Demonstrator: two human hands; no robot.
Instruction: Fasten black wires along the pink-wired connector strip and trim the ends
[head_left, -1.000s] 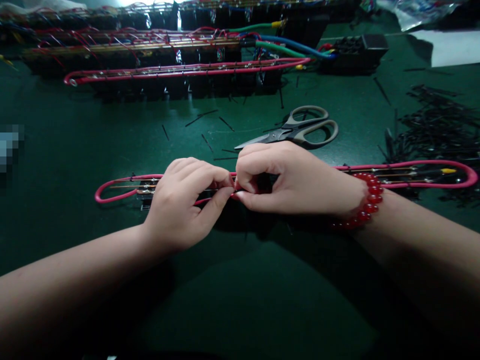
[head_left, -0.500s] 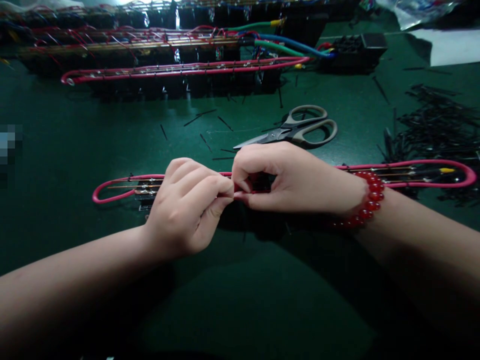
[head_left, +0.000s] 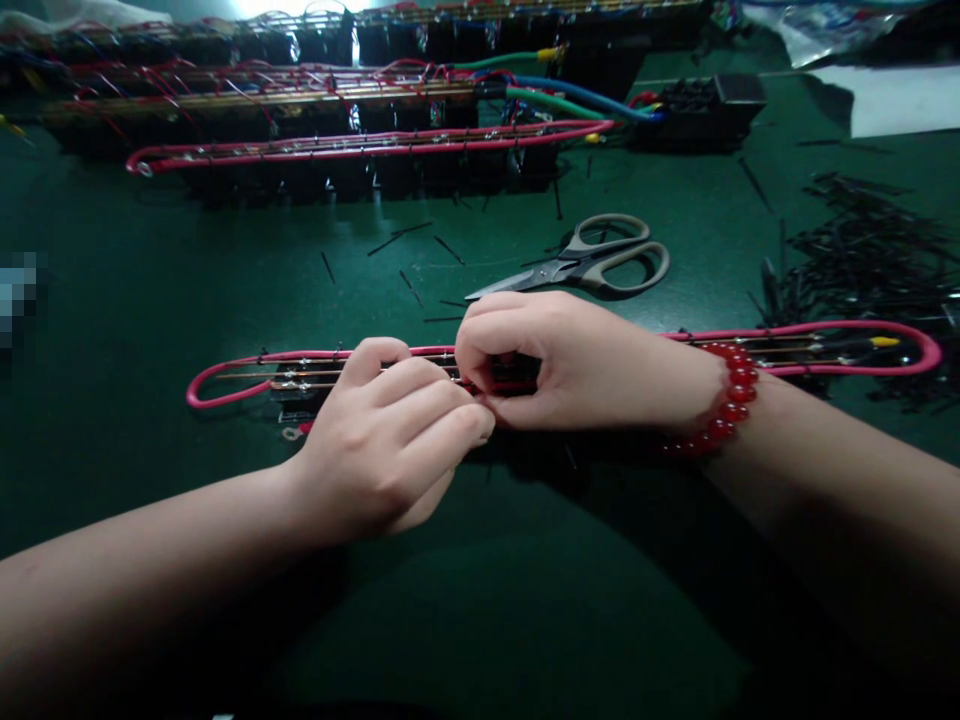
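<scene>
A long assembly of black blocks wired with a red looped cable (head_left: 247, 362) lies across the green table (head_left: 487, 600) in front of me. My left hand (head_left: 390, 440) is curled, its fingertips pinched at the middle of the assembly. My right hand (head_left: 577, 360), with a red bead bracelet (head_left: 731, 395) on the wrist, is closed and pinches the same spot from the right. What the fingertips grip there is hidden; it looks like the red cable or a small tie. The cable's right loop (head_left: 919, 350) reaches the far right.
Grey-handled scissors (head_left: 592, 262) lie just behind my hands. Several finished wired assemblies (head_left: 360, 150) are lined up at the back. A heap of black cable ties (head_left: 870, 250) is at the right, and cut tie ends (head_left: 409, 285) lie scattered on the table.
My left hand has slid a little toward me and to the right, its fingers now below the cable. My right hand has barely moved. The assembly stays in place.
</scene>
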